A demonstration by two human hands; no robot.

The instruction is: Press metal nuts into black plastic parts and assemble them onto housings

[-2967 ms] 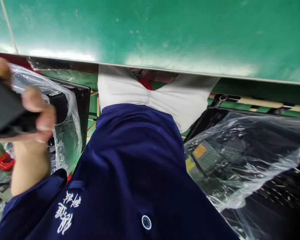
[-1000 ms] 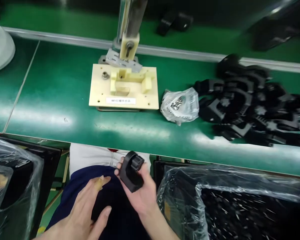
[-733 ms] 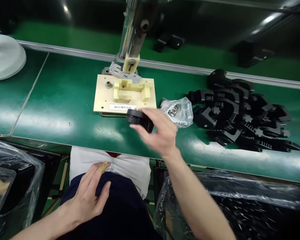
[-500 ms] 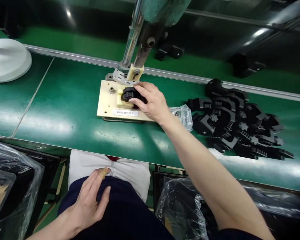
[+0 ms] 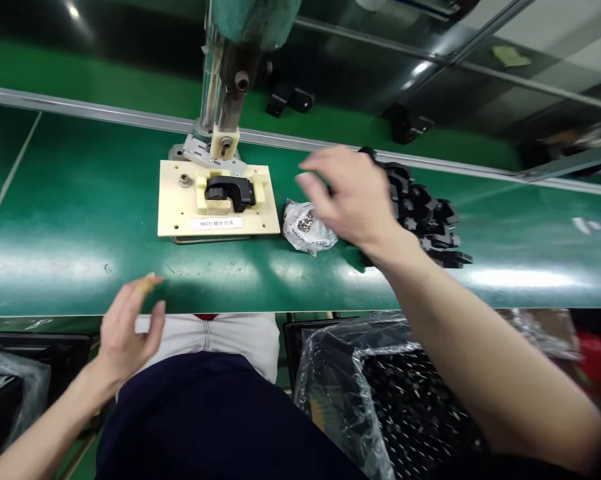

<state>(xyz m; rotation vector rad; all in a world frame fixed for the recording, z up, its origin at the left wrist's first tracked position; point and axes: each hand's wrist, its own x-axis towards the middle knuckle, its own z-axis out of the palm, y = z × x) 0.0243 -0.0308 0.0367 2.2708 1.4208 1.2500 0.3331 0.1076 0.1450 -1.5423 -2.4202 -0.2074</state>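
A curved black plastic part (image 5: 237, 190) sits in the pale yellow holder of a fixture plate (image 5: 170, 210) on the green bench. My right hand (image 5: 355, 197), somewhat blurred, is in the air to the right of the plate, thumb and fingers apart and nothing seen between them. Just below its fingertips lies a clear plastic bag (image 5: 310, 233) with small metal pieces that look like screws. Behind that hand, a pile of black plastic parts (image 5: 420, 207) is partly hidden. My left hand (image 5: 130, 327) hovers at the bench's front edge, fingers loosely stretched and holding nothing.
A press-like column (image 5: 233, 87) with a yellow-tipped ram stands over the back of the plate. Below the bench on the right is a plastic-lined bin (image 5: 415, 400) full of small black pieces. Another lined bin (image 5: 30, 387) stands at lower left. A metal rail (image 5: 125, 120) runs behind.
My right hand has let go of the black part in the holder and moved right, over by the bag. My left hand has come up toward the bench edge. The view has shifted right.
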